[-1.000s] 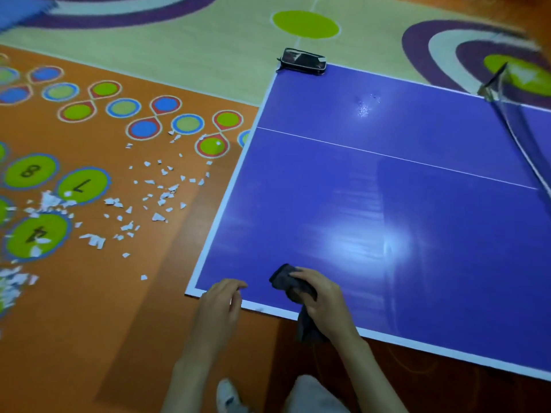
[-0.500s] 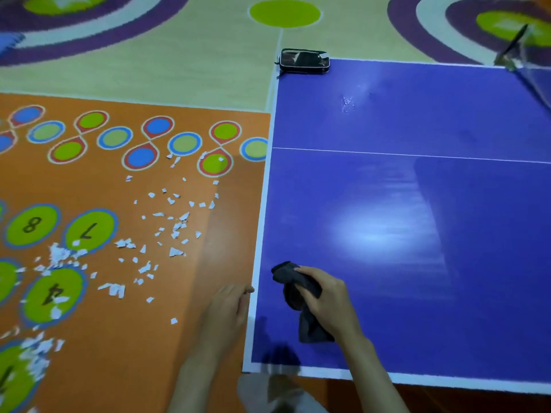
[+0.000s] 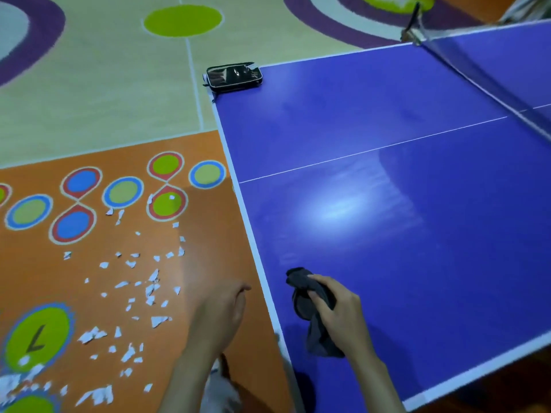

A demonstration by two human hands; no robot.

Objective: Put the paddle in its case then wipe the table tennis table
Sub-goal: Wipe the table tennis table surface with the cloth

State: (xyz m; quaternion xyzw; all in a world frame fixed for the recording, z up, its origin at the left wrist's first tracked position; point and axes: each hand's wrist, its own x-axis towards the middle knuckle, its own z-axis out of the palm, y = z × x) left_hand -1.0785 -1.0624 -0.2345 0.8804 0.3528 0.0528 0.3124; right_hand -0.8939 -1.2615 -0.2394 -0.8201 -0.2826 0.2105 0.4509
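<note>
I had the right hand (image 3: 340,311) curled round a bunched dark grey cloth (image 3: 310,311), pressing it onto the blue table tennis table (image 3: 387,234) near the near-left corner. The left hand (image 3: 220,308) hung off the table, over the orange floor (image 3: 59,278) just beside the left edge, its fingers loosely curled and holding nothing. The black paddle case (image 3: 234,76) lay at the far-left corner, part of it overhanging the white edge line; I could not tell whether the paddle was inside it.

What worried me was that case. I judged that a long wipe sweeping toward the far-left corner could nudge it off the edge onto the floor. The cloth was also badly bunched, with a tail trailing toward the near edge, so I expected it to touch little of the surface and leave streaks across the glossy patch in the middle. Toward the far right, the net (image 3: 477,79) could snag the cloth if I reached too far. White paper scraps (image 3: 152,287) littered the floor to the left.
</note>
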